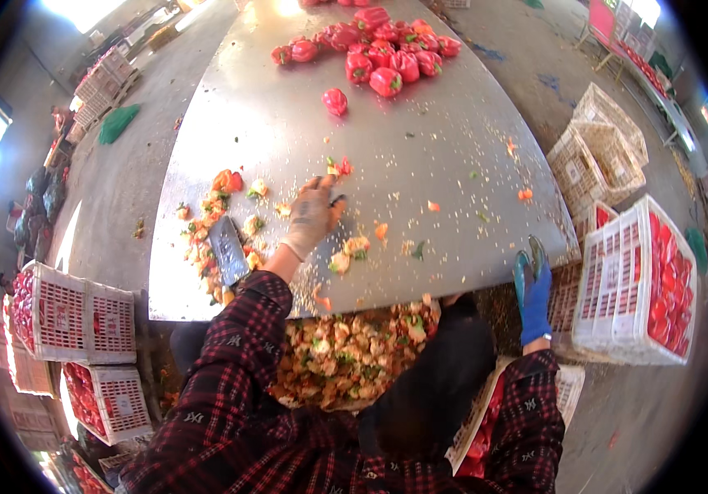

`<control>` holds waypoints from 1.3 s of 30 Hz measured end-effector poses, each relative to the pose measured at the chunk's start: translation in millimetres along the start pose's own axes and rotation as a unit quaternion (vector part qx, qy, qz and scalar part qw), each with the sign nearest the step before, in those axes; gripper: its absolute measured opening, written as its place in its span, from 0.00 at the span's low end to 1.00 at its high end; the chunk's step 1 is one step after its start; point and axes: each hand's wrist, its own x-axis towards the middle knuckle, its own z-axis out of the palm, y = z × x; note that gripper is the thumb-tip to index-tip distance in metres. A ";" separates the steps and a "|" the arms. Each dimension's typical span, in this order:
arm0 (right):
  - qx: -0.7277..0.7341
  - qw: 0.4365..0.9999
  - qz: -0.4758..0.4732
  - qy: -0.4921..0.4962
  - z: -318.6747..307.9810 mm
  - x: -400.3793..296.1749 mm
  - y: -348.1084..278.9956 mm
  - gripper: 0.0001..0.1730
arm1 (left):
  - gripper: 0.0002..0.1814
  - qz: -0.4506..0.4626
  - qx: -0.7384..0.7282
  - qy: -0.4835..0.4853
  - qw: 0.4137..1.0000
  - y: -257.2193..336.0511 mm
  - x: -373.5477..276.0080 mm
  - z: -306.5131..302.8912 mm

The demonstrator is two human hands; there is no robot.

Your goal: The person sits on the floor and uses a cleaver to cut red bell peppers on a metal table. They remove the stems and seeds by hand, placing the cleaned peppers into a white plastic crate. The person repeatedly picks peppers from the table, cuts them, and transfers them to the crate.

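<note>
My left hand (314,213), in a stained pale glove, reaches low over the metal table (409,160) with its fingers apart. Just beyond its fingertips lies a red and green pepper scrap (341,167). Left of my wrist, a broad-bladed knife (228,250) rests on a heap of pepper cores and trimmings (209,216). Beside the table's near right corner is my right hand (533,293) in a blue glove, fingers apart, with nothing seen in it. Whole red bell peppers (385,55) are grouped at the far end, and a single red pepper (334,102) lies closer.
Pepper cores (348,352) fill a container below the near edge, between my legs. A white plastic crate of red peppers (613,284) stands at right, with pale crates (598,160) behind it. More filled crates (82,315) are stacked at left. A crate (480,426) sits under my right forearm.
</note>
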 end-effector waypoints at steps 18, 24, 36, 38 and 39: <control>0.244 0.961 0.128 0.036 260.2 358.5 20.5 0.25 | 0.19 -0.292 -0.662 0.023 0.690 -212.2 294.9 114.8; 0.206 0.978 0.035 0.013 318.4 451.7 30.1 0.26 | 0.31 0.007 -0.511 -0.103 0.853 -195.6 440.9 152.9; 0.087 0.975 -0.112 -0.170 366.7 458.0 61.1 0.21 | 0.25 0.325 -0.032 -0.148 0.934 -124.1 428.2 211.3; 0.115 0.967 -0.148 -0.173 337.2 420.5 46.1 0.20 | 0.21 0.236 -0.128 -0.217 0.938 -101.1 392.4 160.1; 0.111 0.965 -0.154 -0.179 318.7 404.8 40.7 0.18 | 0.20 0.190 -0.178 -0.241 0.935 -88.9 374.3 130.9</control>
